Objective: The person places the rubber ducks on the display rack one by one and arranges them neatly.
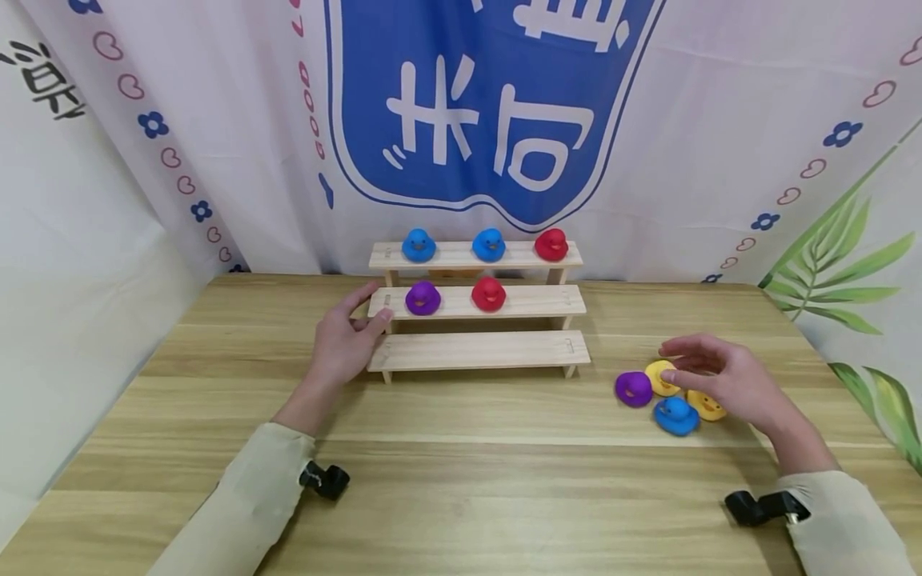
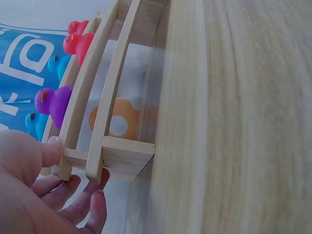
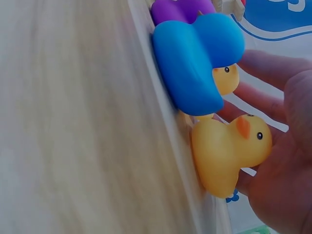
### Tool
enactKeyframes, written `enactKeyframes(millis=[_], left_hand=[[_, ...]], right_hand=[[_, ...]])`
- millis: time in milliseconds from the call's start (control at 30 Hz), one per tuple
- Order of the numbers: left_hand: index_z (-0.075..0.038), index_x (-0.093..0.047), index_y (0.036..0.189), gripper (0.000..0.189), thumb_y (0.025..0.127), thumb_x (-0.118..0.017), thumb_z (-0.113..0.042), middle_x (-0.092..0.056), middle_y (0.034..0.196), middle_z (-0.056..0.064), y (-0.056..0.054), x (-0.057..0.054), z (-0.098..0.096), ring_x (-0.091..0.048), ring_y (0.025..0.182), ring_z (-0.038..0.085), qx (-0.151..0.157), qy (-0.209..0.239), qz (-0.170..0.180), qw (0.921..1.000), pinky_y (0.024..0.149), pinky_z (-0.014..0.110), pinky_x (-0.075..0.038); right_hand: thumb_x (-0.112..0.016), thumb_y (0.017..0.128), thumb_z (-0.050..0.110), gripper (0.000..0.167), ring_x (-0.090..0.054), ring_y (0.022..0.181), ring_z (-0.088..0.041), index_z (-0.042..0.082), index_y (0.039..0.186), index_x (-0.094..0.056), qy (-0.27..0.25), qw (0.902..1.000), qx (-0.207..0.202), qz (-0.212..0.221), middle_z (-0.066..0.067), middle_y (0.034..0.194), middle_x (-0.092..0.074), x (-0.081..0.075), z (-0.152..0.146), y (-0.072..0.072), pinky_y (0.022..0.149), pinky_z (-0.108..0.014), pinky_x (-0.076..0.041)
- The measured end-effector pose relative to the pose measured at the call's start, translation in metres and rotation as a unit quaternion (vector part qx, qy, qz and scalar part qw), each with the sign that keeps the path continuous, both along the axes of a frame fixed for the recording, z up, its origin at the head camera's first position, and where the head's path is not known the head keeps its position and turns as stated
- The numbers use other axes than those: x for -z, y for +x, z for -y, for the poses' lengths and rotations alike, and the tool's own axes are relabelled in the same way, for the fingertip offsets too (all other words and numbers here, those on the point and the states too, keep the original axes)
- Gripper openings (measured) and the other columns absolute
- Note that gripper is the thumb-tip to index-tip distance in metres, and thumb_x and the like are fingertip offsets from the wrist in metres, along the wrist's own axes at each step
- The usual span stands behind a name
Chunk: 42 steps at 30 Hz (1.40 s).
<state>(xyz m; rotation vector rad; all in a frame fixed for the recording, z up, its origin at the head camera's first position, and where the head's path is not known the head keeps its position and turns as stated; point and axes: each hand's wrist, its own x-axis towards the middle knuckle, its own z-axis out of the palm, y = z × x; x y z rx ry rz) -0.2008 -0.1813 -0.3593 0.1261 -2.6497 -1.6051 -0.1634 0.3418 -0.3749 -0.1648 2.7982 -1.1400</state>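
Observation:
A three-tier wooden stand [image 1: 479, 350] stands near the back of the table. My left hand [image 1: 346, 340] holds its left end, the thumb on the middle tier and fingertips at the tier ends in the left wrist view. My right hand [image 1: 727, 380] hovers over a small group of rubber ducks, fingers loosely bent and apart. Nearest it are one yellow duck [image 1: 661, 378], partly covered by the thumb, and another yellow duck [image 3: 219, 156] by the palm. A blue duck [image 1: 675, 416] and a purple duck [image 1: 634, 390] sit beside them. Contact with the yellow ducks is unclear.
On the top tier sit two blue ducks [image 1: 418, 246] and a red duck [image 1: 551, 245]. The middle tier bears a purple duck [image 1: 422, 298] and a red duck [image 1: 489, 294]. Behind the table [image 1: 475, 496] hangs a printed curtain [image 1: 274, 160].

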Motion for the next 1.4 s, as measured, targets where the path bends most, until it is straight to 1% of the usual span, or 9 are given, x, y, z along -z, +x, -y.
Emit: enactKeyframes(millis=[200,333,533,633,767,900,1100,1300,1400], left_hand=[[-0.024,-0.042,0.164,0.061,0.108,-0.063,-0.032,-0.043,0.17,0.006,0.0012,-0.0005,-0.0001,-0.076,0.109,0.028,-0.001,0.001,0.001,1.0,0.062,0.021,-0.054],[-0.025,-0.043,0.164,0.06,0.108,-0.064,-0.032,-0.044,0.169,0.005,0.0008,-0.0006,0.0004,-0.076,0.104,0.024,-0.003,0.001,-0.001,1.0,0.06,0.022,-0.053],[-0.025,-0.043,0.164,0.061,0.108,-0.064,-0.033,-0.046,0.168,0.006,0.0002,-0.0006,-0.0001,-0.075,0.095,0.016,-0.001,0.0,-0.003,1.0,0.057,0.023,-0.052],[-0.025,-0.043,0.164,0.061,0.108,-0.064,-0.033,-0.046,0.168,0.006,0.0002,-0.0008,-0.0002,-0.074,0.093,0.014,0.0,0.0,-0.003,1.0,0.056,0.023,-0.051],[-0.025,-0.042,0.164,0.061,0.108,-0.063,-0.033,-0.043,0.17,0.006,0.0009,-0.0009,-0.0002,-0.075,0.097,0.016,0.003,0.001,-0.002,1.0,0.058,0.023,-0.052],[-0.025,-0.042,0.164,0.061,0.108,-0.063,-0.033,-0.044,0.169,0.006,0.0008,-0.0005,0.0,-0.075,0.098,0.018,0.003,0.001,0.0,1.0,0.058,0.022,-0.052],[-0.026,-0.042,0.164,0.061,0.108,-0.064,-0.033,-0.045,0.168,0.006,0.001,-0.001,-0.0006,-0.074,0.094,0.014,0.001,0.004,0.004,1.0,0.057,0.023,-0.051],[-0.025,-0.042,0.165,0.061,0.108,-0.064,-0.032,-0.044,0.169,0.006,0.0015,-0.0013,-0.0006,-0.075,0.096,0.015,0.001,0.005,0.002,1.0,0.059,0.022,-0.053],[-0.025,-0.041,0.165,0.061,0.108,-0.063,-0.032,-0.044,0.169,0.006,0.0015,-0.0013,-0.0005,-0.075,0.096,0.015,0.002,0.008,0.003,1.0,0.058,0.022,-0.052]], right_hand=[[-0.076,0.1,0.037,0.053,-0.061,0.107,0.0,0.008,0.142,-0.063,0.009,0.9998,-0.019,0.006,-0.016,0.137,-0.068,0.0025,-0.0007,0.0001,0.087,-0.014,-0.053],[-0.078,0.099,0.034,0.05,-0.062,0.106,0.0,0.008,0.139,-0.065,0.017,0.9996,-0.024,0.0,-0.015,0.135,-0.07,0.0046,-0.0015,-0.0005,0.087,-0.014,-0.052],[-0.078,0.098,0.037,0.048,-0.062,0.107,-0.005,0.008,0.136,-0.067,0.035,0.9992,-0.02,-0.001,-0.015,0.133,-0.071,0.0041,-0.0014,-0.001,0.086,-0.014,-0.052],[-0.078,0.098,0.038,0.05,-0.063,0.111,-0.013,0.008,0.136,-0.067,0.036,0.9992,-0.018,0.004,-0.015,0.134,-0.07,0.0036,-0.0009,-0.0012,0.086,-0.014,-0.052],[-0.078,0.098,0.04,0.052,-0.063,0.119,-0.027,0.007,0.137,-0.067,0.036,0.9991,-0.015,0.015,-0.017,0.136,-0.069,0.0035,0.0,-0.0013,0.086,-0.014,-0.051],[-0.077,0.098,0.042,0.053,-0.063,0.122,-0.034,0.007,0.136,-0.069,0.041,0.9989,-0.01,0.021,-0.018,0.137,-0.069,0.0034,0.0007,-0.0016,0.085,-0.014,-0.051],[-0.075,0.099,0.044,0.057,-0.064,0.122,-0.035,0.005,0.139,-0.066,0.044,0.9988,-0.001,0.02,-0.021,0.138,-0.068,0.0019,0.002,-0.0035,0.084,-0.013,-0.051],[-0.075,0.1,0.041,0.058,-0.064,0.126,-0.037,0.004,0.143,-0.063,0.025,0.9996,0.013,0.01,-0.022,0.141,-0.066,0.0017,0.0037,-0.0046,0.084,-0.009,-0.05],[-0.075,0.101,0.039,0.056,-0.066,0.123,-0.027,0.005,0.143,-0.063,0.017,0.9996,0.022,-0.004,-0.022,0.141,-0.067,0.0004,0.0051,-0.005,0.085,-0.008,-0.05]])
